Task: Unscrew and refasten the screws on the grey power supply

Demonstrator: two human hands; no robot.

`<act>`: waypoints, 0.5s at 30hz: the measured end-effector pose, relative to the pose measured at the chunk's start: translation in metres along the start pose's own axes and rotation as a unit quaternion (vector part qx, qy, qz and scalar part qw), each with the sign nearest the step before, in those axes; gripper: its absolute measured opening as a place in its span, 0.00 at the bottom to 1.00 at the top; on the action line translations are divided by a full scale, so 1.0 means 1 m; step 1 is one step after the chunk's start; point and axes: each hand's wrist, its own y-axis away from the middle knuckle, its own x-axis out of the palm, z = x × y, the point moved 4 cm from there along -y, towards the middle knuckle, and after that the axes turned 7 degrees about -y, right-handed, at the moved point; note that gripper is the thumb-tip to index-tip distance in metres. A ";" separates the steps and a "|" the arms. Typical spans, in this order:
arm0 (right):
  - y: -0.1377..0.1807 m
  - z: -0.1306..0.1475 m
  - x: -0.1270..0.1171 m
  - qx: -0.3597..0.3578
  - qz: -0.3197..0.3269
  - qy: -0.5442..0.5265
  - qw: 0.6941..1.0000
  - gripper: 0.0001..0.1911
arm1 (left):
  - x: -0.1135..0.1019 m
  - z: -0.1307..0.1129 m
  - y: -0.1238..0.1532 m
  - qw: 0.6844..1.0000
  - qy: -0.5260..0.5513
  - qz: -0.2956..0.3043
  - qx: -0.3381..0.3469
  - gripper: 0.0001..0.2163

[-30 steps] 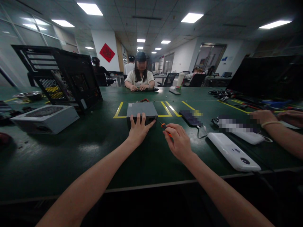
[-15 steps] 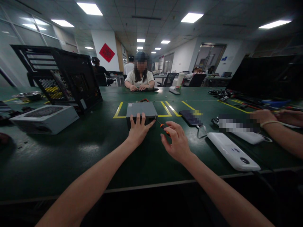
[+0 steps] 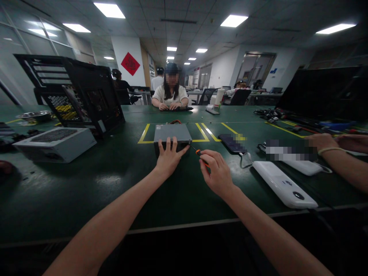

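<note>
A grey metal computer power supply [image 3: 172, 132] rests on the green table in front of me. My left hand [image 3: 169, 157] braces it, with fingers spread over its near face and top edge and the thumb by the right corner. An orange and black screwdriver [image 3: 198, 152] is pinched in my right hand [image 3: 217, 172]. Its thin shaft points up and left at the power supply's near right corner. Whether the tip sits in a screw is too small to tell.
At left stand a black computer case [image 3: 86, 96], a second power supply [image 3: 56, 143] and a metal bowl [image 3: 36, 116]. A phone [image 3: 231, 143] and a white power bank [image 3: 283, 184] lie at right. A co-worker's hand [image 3: 322, 143] is beyond them; another person sits opposite.
The fingers of my right hand have closed further round the screwdriver handle. My left hand and the power supply have kept their place.
</note>
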 end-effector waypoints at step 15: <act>-0.001 -0.001 0.002 0.013 0.005 -0.002 1.000 0.10 | -0.001 -0.001 0.000 1.000 -0.028 0.004 0.000 0.24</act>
